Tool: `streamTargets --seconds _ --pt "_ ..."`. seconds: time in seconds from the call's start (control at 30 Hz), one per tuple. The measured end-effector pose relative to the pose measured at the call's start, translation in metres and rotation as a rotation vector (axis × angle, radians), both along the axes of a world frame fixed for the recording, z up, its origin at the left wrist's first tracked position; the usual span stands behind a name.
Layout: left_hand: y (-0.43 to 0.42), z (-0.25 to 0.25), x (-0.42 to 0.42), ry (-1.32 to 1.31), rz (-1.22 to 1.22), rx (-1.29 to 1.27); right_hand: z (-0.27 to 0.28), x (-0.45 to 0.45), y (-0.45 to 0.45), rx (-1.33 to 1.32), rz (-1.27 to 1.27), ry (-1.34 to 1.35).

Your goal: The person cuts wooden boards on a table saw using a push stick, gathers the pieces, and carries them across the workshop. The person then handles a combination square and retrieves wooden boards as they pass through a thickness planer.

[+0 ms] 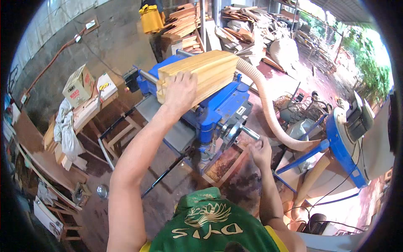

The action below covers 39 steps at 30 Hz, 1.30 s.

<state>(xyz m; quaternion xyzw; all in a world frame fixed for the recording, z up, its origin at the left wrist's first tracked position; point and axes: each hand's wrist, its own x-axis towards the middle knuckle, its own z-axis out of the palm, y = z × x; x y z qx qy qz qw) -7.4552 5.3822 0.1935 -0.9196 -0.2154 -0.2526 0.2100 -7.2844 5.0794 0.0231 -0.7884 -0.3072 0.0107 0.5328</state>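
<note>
Head camera view: the left arm reaches forward from the lower left, elbow slightly bent, and ends with the left hand (181, 91) laid against the near end of the wooden boards (214, 69). Its knuckles face up and its fingers are bent and set close together; the thumb is hidden, so whether they grip the wood cannot be told. The boards lie in a stack on top of the blue machine (224, 103), beside the pale hose (264, 92).

The right arm is bent at the elbow, its forearm rising from the lower right. The right hand (261, 154) is at the outer end of the crank handle (250, 132), lower than the left hand and well apart from it. Its fingers are partly curled inward; whether they touch the handle cannot be told. Below the crank, a wooden frame (235, 170) sits near the floor.
</note>
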Motion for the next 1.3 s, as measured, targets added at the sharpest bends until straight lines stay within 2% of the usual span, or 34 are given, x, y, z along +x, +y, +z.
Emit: streamTargets --seconds 0.1,0.2,0.3,0.4,0.5,0.53,0.63,0.83,0.93,1.03,1.13,1.17,1.23,1.27,1.3 --pt "0.006 0.003 0.008 0.042 0.059 0.047 -0.044 0.007 -0.040 0.040 -0.055 -0.373" --pt "0.000 0.011 0.012 0.016 0.085 0.048 -0.068 0.000 -0.083 -0.188 -0.173 0.116" --pt "0.003 0.010 0.017 0.033 0.137 0.072 -0.097 -0.011 -0.110 -0.232 -0.251 0.087" --pt "0.012 0.000 0.025 -0.014 0.138 0.167 -0.127 -0.017 -0.117 -0.191 -0.198 0.090" --pt "0.011 0.003 0.028 0.015 0.150 0.149 -0.139 -0.025 -0.107 -0.125 -0.161 -0.069" --pt "0.009 0.006 0.027 0.043 0.165 0.122 -0.116 -0.034 -0.101 -0.102 -0.151 0.036" --pt "0.006 0.015 0.027 0.062 0.147 0.067 -0.121 -0.027 -0.094 -0.103 -0.135 0.002" --pt "-0.004 0.027 0.029 0.070 0.069 0.042 -0.089 -0.015 -0.082 -0.053 -0.190 0.025" --pt "0.001 0.043 0.022 0.129 0.067 0.129 -0.082 -0.010 -0.078 -0.026 -0.163 0.023" --pt "-0.016 0.075 -0.012 0.078 0.009 0.091 -0.081 -0.010 -0.070 -0.036 -0.163 0.047" --pt "-0.036 0.091 -0.081 -0.194 -0.065 0.074 -0.110 0.005 -0.065 -0.092 -0.216 -0.062" --pt "-0.048 0.092 -0.109 -0.304 -0.063 0.060 -0.106 0.007 -0.062 -0.025 -0.221 -0.074" --pt "-0.065 0.081 -0.172 -0.398 0.080 0.057 -0.093 0.013 -0.053 0.104 -0.225 -0.100" --pt "-0.061 0.061 -0.210 -0.480 0.066 -0.020 -0.105 0.023 -0.051 0.152 -0.260 0.046" --pt "-0.059 0.035 -0.245 -0.566 0.052 -0.096 -0.090 0.022 -0.043 0.234 -0.267 0.102"
